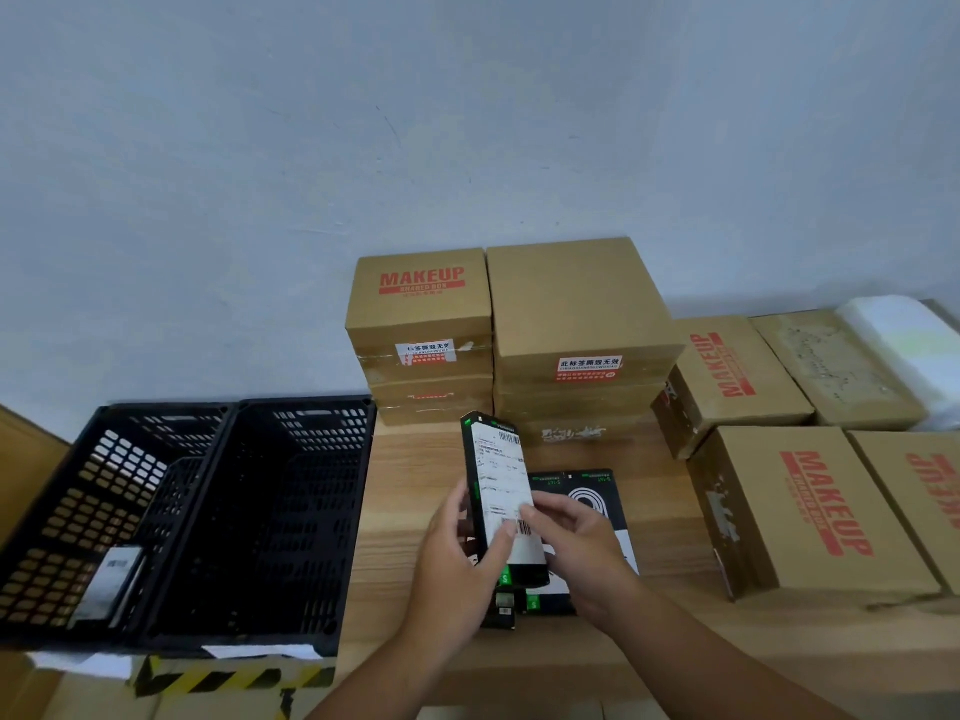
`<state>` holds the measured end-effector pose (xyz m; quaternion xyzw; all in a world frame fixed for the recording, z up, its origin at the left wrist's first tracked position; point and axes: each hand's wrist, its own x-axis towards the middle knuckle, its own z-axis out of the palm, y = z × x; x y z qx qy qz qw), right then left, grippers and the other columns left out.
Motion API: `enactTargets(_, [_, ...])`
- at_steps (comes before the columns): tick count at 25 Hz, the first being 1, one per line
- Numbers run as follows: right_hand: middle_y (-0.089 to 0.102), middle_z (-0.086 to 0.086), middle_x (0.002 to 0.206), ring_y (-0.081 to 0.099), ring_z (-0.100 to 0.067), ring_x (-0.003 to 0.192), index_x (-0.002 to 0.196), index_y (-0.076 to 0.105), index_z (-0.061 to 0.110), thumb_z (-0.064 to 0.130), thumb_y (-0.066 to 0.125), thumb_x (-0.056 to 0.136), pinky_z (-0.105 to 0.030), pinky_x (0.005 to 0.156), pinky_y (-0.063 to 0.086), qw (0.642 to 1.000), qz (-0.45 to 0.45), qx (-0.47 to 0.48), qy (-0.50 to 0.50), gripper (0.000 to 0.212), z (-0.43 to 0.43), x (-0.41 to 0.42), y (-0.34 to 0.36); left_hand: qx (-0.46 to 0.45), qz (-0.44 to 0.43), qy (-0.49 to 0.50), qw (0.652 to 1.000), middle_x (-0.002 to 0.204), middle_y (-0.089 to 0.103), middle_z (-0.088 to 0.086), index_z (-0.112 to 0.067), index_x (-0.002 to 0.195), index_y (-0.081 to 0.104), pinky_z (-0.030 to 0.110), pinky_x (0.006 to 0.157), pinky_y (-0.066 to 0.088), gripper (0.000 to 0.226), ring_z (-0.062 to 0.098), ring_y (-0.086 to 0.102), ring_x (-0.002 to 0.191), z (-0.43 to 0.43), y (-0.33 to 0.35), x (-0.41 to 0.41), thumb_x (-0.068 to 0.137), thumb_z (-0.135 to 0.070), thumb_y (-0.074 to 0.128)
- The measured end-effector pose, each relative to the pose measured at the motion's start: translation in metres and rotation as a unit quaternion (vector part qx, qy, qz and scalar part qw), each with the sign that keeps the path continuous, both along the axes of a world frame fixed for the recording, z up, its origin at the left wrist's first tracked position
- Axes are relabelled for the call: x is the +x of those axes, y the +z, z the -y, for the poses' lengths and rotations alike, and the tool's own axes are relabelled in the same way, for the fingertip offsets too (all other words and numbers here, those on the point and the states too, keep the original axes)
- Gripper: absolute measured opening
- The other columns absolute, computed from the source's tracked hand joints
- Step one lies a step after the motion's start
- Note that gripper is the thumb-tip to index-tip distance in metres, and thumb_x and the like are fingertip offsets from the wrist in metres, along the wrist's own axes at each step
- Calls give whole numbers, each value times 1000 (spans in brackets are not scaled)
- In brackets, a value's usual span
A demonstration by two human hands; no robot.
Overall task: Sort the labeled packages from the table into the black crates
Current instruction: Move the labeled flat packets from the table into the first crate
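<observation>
Package [500,488] (labelled) gripped in both hands [460,561].

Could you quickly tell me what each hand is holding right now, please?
Left hand: grips the labeled black package, held upright.
Right hand: pinches the same package's right edge.

We see soft, even, rather dim light, bluish on the far wall [311,122]. Shadows are faint; the left crates [270,511] look nearly black inside. Edges bend outward, and print on the package [501,491] is smeared.
</observation>
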<state>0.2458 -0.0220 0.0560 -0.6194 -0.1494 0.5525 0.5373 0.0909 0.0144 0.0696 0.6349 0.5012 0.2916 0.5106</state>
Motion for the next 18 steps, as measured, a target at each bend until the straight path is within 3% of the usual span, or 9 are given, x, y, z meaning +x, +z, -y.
enactTargets(2, [80,-4,105,77,-18,96,111,74,16,10,76,90,-35,77,63,1000,-4,13,1,21,-1,2,-1,-2,-13,30,999,125,61,-29,-50,147,34,18,79,58,67,-10,63,104,-3,1,-4,94,-33,72])
enactTargets(5, [80,-3,103,77,-19,95,109,74,14,9,77,88,-31,72,62,1000,-11,17,9,22,-2,3,-4,-4,-22,34,999,120,70,-21,-39,144,50,23,75,61,55,-1,69,100,-6,-2,-13,95,-27,72])
enactTargets(11, [80,0,102,77,-16,95,108,77,15,4,74,90,-34,76,64,995,26,35,85,21,-8,-26,-5,31,-70,86,993,136,58,-15,-30,143,58,27,94,59,47,6,60,121,-4,-6,-48,97,-25,69])
enactTargets(13, [80,1,101,77,-17,95,108,76,15,3,74,90,-36,79,64,993,35,44,106,22,-14,-48,-3,42,-81,120,989,128,57,-16,-29,141,60,20,95,56,45,1,60,116,-2,-5,-68,98,-23,68])
enactTargets(15, [81,2,98,78,-16,92,105,77,16,2,74,90,-34,78,64,991,44,51,115,21,-20,-71,-1,44,-89,152,983,119,55,-17,-30,141,60,7,85,51,44,-7,59,108,1,-2,-89,98,-24,67])
enactTargets(18, [81,1,96,78,-18,91,103,78,15,1,76,88,-36,77,65,988,61,53,134,20,-28,-110,-1,38,-90,195,976,120,56,-23,-31,142,57,9,85,48,42,-12,55,109,5,-2,-130,100,-30,63])
